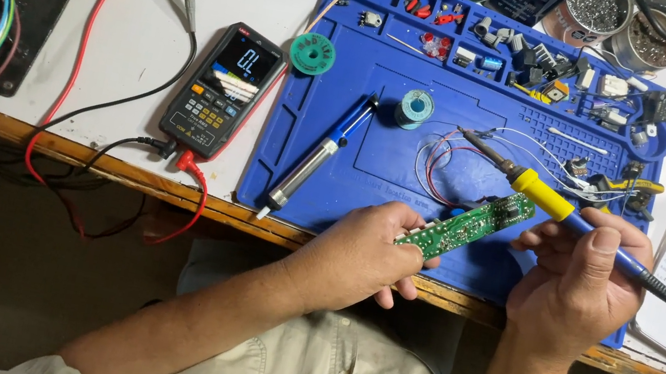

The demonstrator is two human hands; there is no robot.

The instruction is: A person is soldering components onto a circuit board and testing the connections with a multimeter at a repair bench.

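Here, your left hand (363, 252) pinches a green circuit board (467, 225) slanting up-right; your right hand (583, 272) grips the soldering iron (550, 201) just beyond it, near the desk's front edge

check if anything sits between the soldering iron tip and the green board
Nothing visible does. The soldering iron in the right hand has its tip over bare blue mat, up-left of the green board held by the left hand.

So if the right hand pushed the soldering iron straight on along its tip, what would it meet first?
Probably the loose wires just past the tip of the soldering iron in the right hand, then the teal spool; depth is unclear.
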